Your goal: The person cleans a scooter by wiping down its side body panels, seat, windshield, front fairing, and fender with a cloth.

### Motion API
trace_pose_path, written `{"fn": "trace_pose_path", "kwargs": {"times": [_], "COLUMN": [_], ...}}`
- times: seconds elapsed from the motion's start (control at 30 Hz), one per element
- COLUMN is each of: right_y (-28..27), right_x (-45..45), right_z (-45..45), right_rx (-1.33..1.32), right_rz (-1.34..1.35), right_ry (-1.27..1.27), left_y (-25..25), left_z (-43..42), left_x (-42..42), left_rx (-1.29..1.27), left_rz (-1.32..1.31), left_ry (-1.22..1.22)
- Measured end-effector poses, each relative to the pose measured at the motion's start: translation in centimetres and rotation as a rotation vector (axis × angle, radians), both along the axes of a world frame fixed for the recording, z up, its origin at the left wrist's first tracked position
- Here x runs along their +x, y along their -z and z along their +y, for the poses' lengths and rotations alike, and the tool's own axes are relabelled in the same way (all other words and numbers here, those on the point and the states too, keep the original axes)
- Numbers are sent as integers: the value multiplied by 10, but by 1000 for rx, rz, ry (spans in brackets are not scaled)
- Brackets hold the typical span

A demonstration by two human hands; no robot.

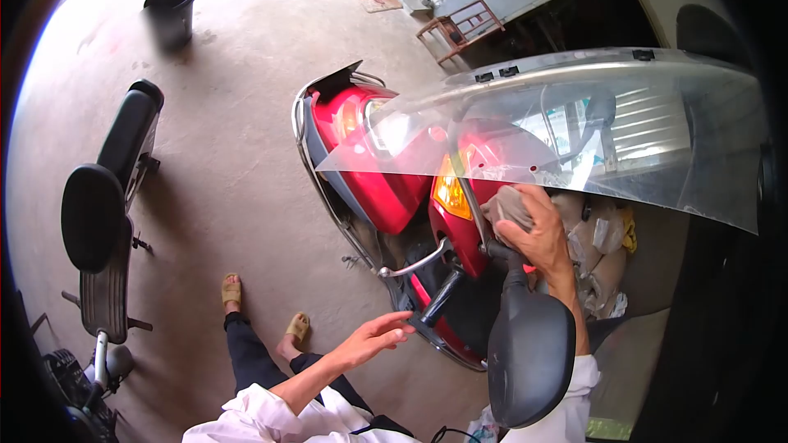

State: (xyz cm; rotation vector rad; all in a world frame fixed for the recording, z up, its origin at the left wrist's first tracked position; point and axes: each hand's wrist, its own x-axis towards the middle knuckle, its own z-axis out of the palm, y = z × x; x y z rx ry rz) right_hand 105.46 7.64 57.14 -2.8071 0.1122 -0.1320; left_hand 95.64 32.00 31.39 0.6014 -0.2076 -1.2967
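Note:
My right hand is closed around a greyish rag. It presses the rag against the red front of a scooter, beside the orange turn signal and under the edge of the clear windshield. My left hand holds nothing, its fingers stretched out close to the black handlebar grip; I cannot tell whether the fingertips touch it. A silver brake lever lies just beyond. The black mirror stands in front of my right forearm and hides part of it.
A second two-wheeler with a black seat stands to the left. A black bucket sits on the concrete floor farther off. A wooden chair is at the back, and bags lie beyond the scooter.

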Motion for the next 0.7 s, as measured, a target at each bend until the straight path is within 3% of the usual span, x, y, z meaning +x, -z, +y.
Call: {"fn": "trace_pose_path", "kwargs": {"times": [0.03, 0.17, 0.3, 0.37, 0.5, 0.53, 0.63, 0.7], "right_y": [0, 7, 21, 32, 43, 58, 47, 29], "right_x": [0, -14, -33, -47, -75, -84, -70, -59], "right_z": [4, 3, -7, -9, -13, -28, -19, -14], "right_rx": [-219, -186, 109, 422, 491, 257, 26, -287], "right_rz": [52, 76, -26, -98, -152, -223, -277, -144], "right_ry": [-82, 130, 244, 502, 590, 442, 425, 104], "left_y": [-8, -23, -14, -20, -27, -27, -27, -3], "left_z": [-3, -18, -22, -18, -13, -12, 5, 22], "left_x": [3, 14, 12, 20, 33, 37, 54, 59], "left_rx": [-33, -99, -67, -73, -13, 0, 26, 85], "left_rz": [-14, -37, -124, -121, -42, -70, -123, -132], "left_ry": [-10, -36, 5, 12, 138, 170, 231, 214]}}
